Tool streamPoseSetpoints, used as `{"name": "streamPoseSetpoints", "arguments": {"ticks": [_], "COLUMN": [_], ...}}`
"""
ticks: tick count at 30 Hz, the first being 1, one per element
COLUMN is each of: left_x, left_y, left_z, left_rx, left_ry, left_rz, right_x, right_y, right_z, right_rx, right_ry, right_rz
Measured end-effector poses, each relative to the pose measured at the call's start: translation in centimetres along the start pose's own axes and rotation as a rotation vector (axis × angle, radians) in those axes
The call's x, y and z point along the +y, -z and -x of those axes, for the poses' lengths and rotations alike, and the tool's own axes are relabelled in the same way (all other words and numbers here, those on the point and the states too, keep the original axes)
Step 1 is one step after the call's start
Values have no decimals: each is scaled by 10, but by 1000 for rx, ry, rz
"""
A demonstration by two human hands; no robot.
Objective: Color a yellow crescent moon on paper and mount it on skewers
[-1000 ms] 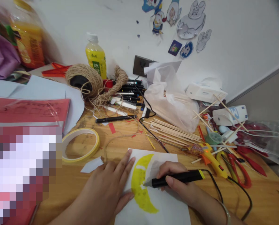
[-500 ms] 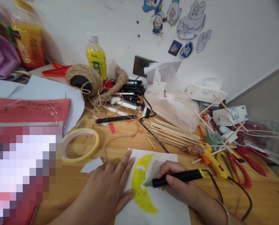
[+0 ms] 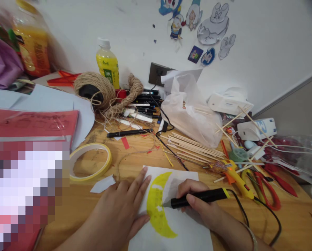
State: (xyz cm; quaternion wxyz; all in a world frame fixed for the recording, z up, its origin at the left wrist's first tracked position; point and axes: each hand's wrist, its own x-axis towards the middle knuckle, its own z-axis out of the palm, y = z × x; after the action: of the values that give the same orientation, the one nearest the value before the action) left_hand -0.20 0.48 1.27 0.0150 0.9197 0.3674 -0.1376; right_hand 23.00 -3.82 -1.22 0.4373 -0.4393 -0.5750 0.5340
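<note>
My left hand (image 3: 119, 205) lies flat with spread fingers on the left edge of a white sheet of paper (image 3: 190, 230). A yellow crescent moon (image 3: 153, 200) is coloured on that sheet, with small white gaps left in it. Between the thumb and fingers of my right hand (image 3: 209, 214) is a black marker (image 3: 205, 197) with a yellow end. It slants down to the left, and its tip is at the moon's inner edge, beside a white gap. Whether the tip touches the paper is hard to tell.
A roll of yellow tape (image 3: 107, 158) and a paper scrap (image 3: 102, 184) lie left of the sheet. Wooden sticks (image 3: 195, 144) lie behind it. To the right are a yellow glue gun (image 3: 241, 181) with its cord and red-handled scissors (image 3: 268, 195). Twine (image 3: 95, 87) sits at the back.
Both hands stay in nearly the same place. The marker has barely shifted, and the white gap at its tip looks slightly smaller.
</note>
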Motion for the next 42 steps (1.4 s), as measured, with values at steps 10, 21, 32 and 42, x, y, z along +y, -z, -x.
{"name": "streamPoseSetpoints", "arguments": {"ticks": [10,21,32,42], "left_x": [1,1,1,1], "left_y": [1,0,2,3], "left_z": [-1,2,1,-2], "left_rx": [-7,14,8,-12], "left_ry": [5,-8,-7,-7], "left_rz": [-7,-30,-33,-44], "right_x": [1,-2,-3,-1], "right_y": [-1,0,2,2], "right_z": [-1,-1,0,-1], "right_rx": [30,11,-60,-96], "right_ry": [-1,9,14,12], "right_rz": [29,38,168,139]}}
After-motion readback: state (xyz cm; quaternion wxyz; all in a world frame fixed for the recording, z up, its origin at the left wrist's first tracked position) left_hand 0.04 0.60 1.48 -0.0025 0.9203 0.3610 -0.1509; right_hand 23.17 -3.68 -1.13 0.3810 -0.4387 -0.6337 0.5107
